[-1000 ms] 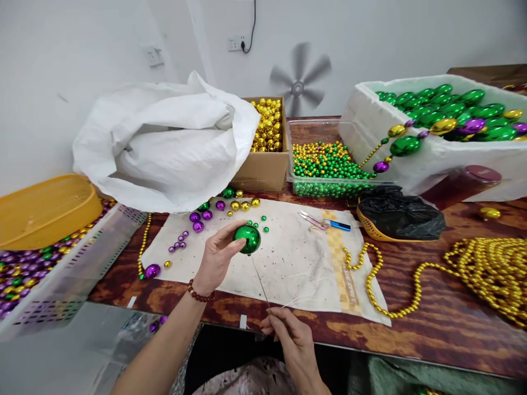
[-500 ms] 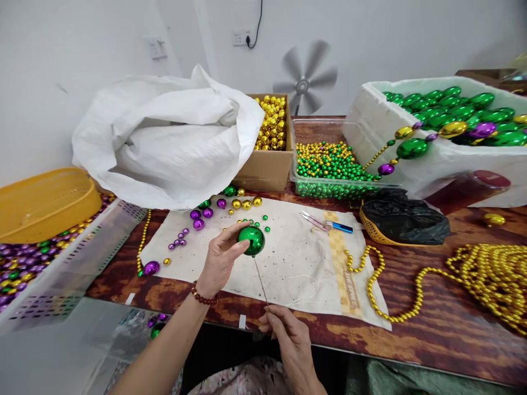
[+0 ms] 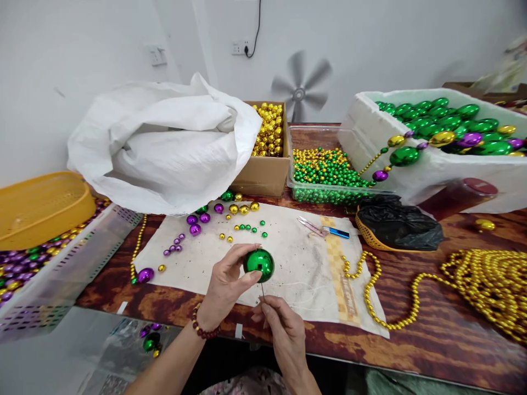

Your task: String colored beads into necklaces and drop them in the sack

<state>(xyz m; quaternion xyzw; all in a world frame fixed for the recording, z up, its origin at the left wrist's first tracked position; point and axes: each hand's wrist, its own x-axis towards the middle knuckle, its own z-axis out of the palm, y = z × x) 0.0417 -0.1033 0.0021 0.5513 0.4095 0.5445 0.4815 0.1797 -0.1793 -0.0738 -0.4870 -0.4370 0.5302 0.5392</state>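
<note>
Between the thumb and fingers of my left hand is a large shiny green ball bead, held above the white cloth. My right hand is just below it, pinching a thin needle-like wire that runs up to the underside of the bead. A short tip shows at the top of the bead by my left fingertips. Small green beads, gold beads and purple beads lie loose on the cloth beyond my hands.
Thread snips and a blue-handled tool lie on the cloth. Gold bead strings pile up on the right. Behind stand a white sack, a cardboard box, a clear bead tub and a foam box; a perforated crate sits left.
The wire's visible length between my right hand and the bead is shorter; the two hands are closer together. The bead sits lower and slightly further right in view. The camera has shifted a little.
</note>
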